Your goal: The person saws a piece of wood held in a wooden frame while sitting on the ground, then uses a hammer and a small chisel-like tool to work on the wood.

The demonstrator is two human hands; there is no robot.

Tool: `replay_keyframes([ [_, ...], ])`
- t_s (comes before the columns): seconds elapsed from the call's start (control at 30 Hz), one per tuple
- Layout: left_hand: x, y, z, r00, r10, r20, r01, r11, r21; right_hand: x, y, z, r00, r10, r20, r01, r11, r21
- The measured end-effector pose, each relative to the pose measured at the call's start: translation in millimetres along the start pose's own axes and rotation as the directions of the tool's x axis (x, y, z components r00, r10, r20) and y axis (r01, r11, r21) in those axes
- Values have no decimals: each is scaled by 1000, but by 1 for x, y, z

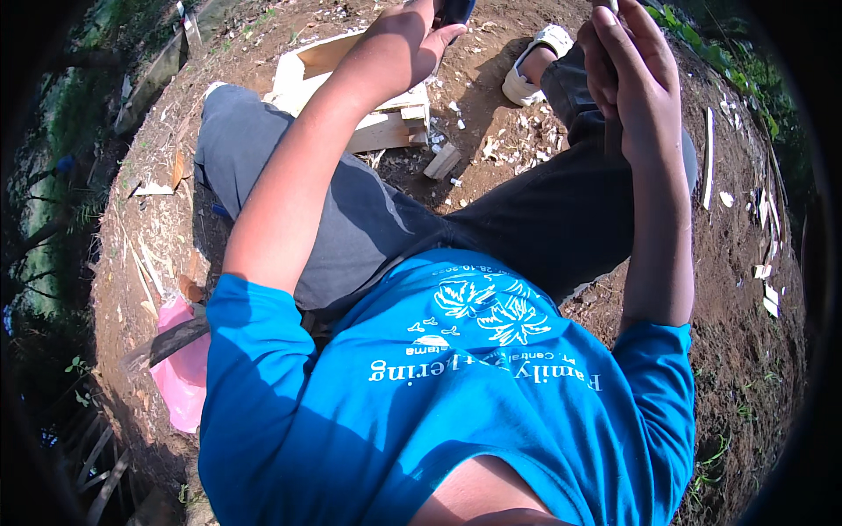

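My left hand (405, 42) is raised at the top edge, closed round a smooth dark blue object (457, 10) that the frame cuts off, so its kind does not show. At the upper right, my right hand (636, 74) is closed, its fingers pinching a small pale piece (611, 5) at the very top edge. A dark brown strip shows below that palm; whether the hand grips it I cannot tell. Beneath my left forearm stands a pale wooden box-like frame (381, 131), partly hidden by the arm. A short wood block (442, 162) lies beside it on the soil.
My legs in dark trousers (535, 210) spread around the wooden frame, with a white shoe (537, 63) beyond. Wood chips and shavings litter the brown soil (737, 289). To the left lie a pink plastic sheet (182, 377) and a dark flat strip (178, 340). Plants border both sides.
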State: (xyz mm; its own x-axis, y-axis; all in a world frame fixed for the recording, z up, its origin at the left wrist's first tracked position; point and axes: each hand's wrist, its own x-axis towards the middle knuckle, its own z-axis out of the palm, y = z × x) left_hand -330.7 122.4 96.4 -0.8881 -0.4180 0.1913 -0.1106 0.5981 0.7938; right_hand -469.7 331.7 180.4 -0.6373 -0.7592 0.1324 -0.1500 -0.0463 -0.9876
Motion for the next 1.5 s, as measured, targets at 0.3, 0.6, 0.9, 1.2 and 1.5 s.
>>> replay_keyframes([
  [0.3,7,-13,22,968,245,-64,-238,967,92,-68,-8,-8,999,30,-16,-34,930,-367],
  [0.6,7,-16,22,926,372,-64,-370,928,38,-67,-1,-10,998,6,-60,-29,914,-405],
  [0.9,7,-20,26,941,337,-38,-335,941,52,-68,-2,-2,984,125,-129,-162,930,-330],
  [1.2,8,-12,24,955,292,53,-294,955,35,-68,-5,-11,995,48,-92,-86,883,-462],
  [1.5,8,-11,25,947,319,28,-320,947,37,-71,-2,-22,996,-60,-59,21,859,-512],
])
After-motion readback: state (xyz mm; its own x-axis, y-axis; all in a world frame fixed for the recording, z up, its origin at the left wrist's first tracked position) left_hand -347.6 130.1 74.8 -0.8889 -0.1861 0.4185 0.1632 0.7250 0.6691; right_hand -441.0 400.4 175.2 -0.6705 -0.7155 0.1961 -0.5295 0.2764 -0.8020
